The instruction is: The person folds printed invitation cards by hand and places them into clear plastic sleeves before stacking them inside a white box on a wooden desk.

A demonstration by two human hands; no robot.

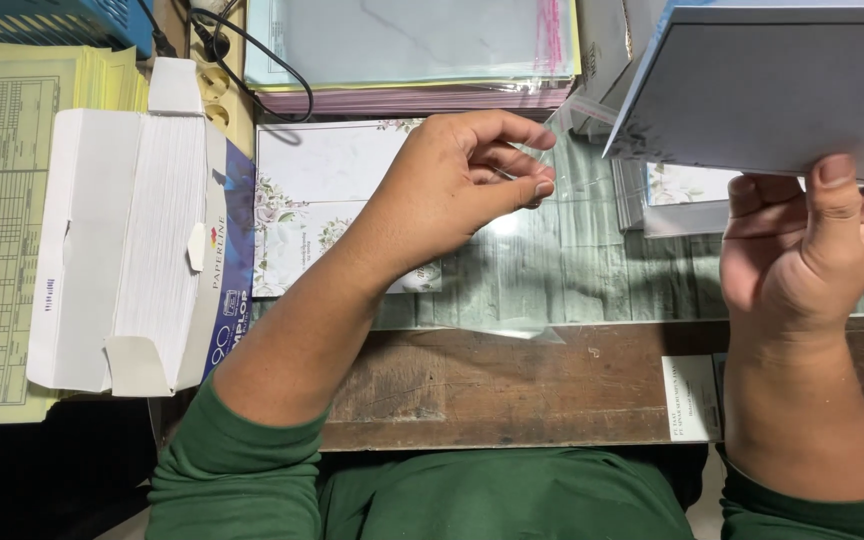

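My left hand (457, 185) pinches the edge of a clear plastic sleeve (512, 270) between thumb and forefinger, holding it above the table. My right hand (807, 245) grips a stack of pale grey cards (762, 85) by its lower edge, raised and tilted at the upper right, its corner close to the sleeve's open end. A flat card with a floral print (312, 200) lies on the table under my left wrist. Both forearms wear green sleeves.
An open box of white envelopes (142, 240) lies at the left on yellow printed forms (2, 130). A wrapped stack of cards (412, 50) sits at the back, with a black cable (272, 60). More floral cards (682, 195) lie under the raised stack. The wooden table edge (512, 385) runs near my body.
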